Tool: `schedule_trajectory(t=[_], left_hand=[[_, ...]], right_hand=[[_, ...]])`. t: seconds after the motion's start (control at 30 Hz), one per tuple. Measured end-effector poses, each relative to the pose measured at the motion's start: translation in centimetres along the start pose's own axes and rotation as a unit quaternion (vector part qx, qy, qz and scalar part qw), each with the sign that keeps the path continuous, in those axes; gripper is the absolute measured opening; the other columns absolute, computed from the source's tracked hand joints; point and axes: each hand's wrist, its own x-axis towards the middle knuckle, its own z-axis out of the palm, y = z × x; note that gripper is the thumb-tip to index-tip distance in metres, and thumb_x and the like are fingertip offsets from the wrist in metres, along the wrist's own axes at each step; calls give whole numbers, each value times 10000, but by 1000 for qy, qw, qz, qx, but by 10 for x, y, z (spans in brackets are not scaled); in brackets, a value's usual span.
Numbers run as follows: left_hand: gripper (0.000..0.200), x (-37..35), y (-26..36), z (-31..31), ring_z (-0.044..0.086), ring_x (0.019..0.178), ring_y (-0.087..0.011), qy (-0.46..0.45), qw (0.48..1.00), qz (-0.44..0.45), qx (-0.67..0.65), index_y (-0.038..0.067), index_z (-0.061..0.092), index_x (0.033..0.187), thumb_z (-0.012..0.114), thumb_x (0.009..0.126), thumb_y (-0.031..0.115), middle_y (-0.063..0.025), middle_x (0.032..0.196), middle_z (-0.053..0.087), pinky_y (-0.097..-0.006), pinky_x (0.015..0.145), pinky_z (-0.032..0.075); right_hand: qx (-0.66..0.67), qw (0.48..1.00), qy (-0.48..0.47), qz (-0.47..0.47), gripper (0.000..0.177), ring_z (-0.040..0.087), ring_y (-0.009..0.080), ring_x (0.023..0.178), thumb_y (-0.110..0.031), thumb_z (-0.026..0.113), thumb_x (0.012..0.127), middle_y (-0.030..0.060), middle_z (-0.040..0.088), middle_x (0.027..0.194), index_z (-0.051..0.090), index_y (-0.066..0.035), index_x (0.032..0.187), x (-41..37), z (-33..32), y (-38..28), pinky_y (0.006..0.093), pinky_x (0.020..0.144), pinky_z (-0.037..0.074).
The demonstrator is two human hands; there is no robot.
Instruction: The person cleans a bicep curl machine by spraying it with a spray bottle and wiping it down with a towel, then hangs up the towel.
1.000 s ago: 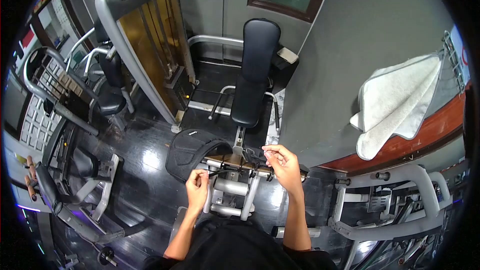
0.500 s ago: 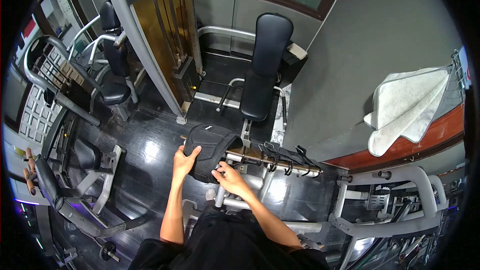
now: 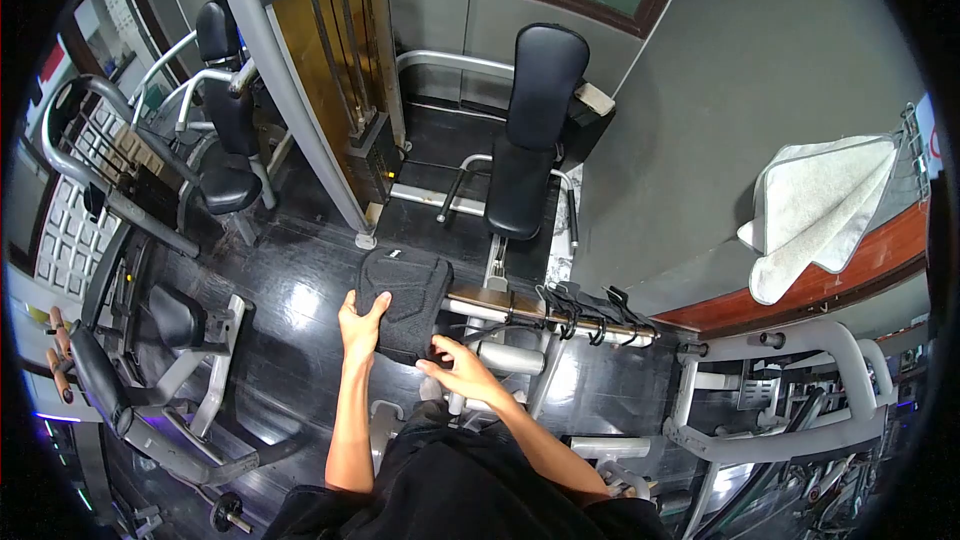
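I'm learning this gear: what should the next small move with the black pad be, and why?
Probably slide the black pad leftward off the bar: the left hand grips its left edge, the right hand meets its lower edge, and it hangs at the bar's free end, apart from the straps.

One left hand [image 3: 362, 318], one right hand [image 3: 455, 365], one black padded belt [image 3: 400, 295], one metal bar [image 3: 500, 304], one cluster of black straps [image 3: 585, 306] too tangled to count, one white towel [image 3: 820, 210], one weight stack [image 3: 370, 155]

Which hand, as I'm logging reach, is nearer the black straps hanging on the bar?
Right. The right hand sits left of and below the straps; the left hand is farther left, gripping the black pad.
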Motion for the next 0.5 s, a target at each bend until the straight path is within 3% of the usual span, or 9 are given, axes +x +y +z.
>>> schedule_trajectory(t=[0.07,0.2,0.3,0.43,0.5], left_hand=[[558,4,-3,-13,605,973,-205,-15,998,21,-53,-128,491,1195,757,771,121,-162,1113,621,-295,881,467],[371,-2,37,-30,620,902,-166,-35,993,42,-101,-45,552,1140,697,814,59,-104,1039,648,-283,849,481],[340,-1,52,-42,624,882,-155,-30,989,59,-133,-32,561,1122,691,816,44,-91,1024,653,-277,835,488],[340,6,68,-58,619,916,-157,-34,987,57,-149,-33,559,1137,679,831,56,-99,1054,645,-283,861,478],[340,8,79,-66,614,944,-162,-39,986,59,-148,-37,558,1143,671,842,72,-102,1070,641,-289,884,466]], right_hand=[[-112,992,-7,-58,504,579,293,1024,-300,711,831,165,585,1146,560,41,1171,3,5,-8,355,926,437],[-25,994,-84,-61,479,562,292,1121,-293,682,853,192,580,1201,567,34,1184,14,21,-21,370,966,416],[-31,991,-71,-109,470,585,339,1066,-324,659,865,215,592,1134,567,52,1131,18,32,-28,382,918,453],[-77,992,-87,-55,474,573,317,1089,-305,661,865,184,579,1168,569,54,1160,24,38,-44,374,951,435],[-87,991,-73,-72,471,575,318,1081,-306,662,862,179,579,1158,571,49,1157,31,47,-38,375,945,440]])
